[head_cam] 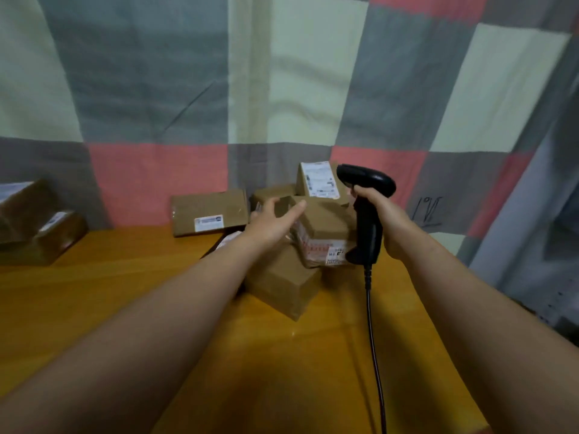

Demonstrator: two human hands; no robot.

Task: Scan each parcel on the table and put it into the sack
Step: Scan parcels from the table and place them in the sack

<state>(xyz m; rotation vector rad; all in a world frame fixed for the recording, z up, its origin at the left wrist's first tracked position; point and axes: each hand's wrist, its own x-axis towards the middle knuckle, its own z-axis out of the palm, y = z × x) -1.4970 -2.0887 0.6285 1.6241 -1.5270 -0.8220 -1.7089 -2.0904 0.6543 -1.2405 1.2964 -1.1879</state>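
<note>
The right hand [380,214] grips the black plastic scanner [371,181], ready to scan. The left hand [272,222] reaches, fingers loose and empty, for a brown cardboard parcel [322,223].

Both arms are bare. The left forearm [156,324] and the right forearm [485,308] show uncovered skin from the wrists down to the lower edge of the view. There the wide lens makes them look broad, and they taper toward narrow wrists. The left hand [272,223] is bare too, its thumb and fingers showing as slim, smooth shapes. The right hand [380,214] is likewise uncovered. Nails and finer detail of the skin are too blurred to tell. The upper arms and the rest of the body lie outside the view.
</note>
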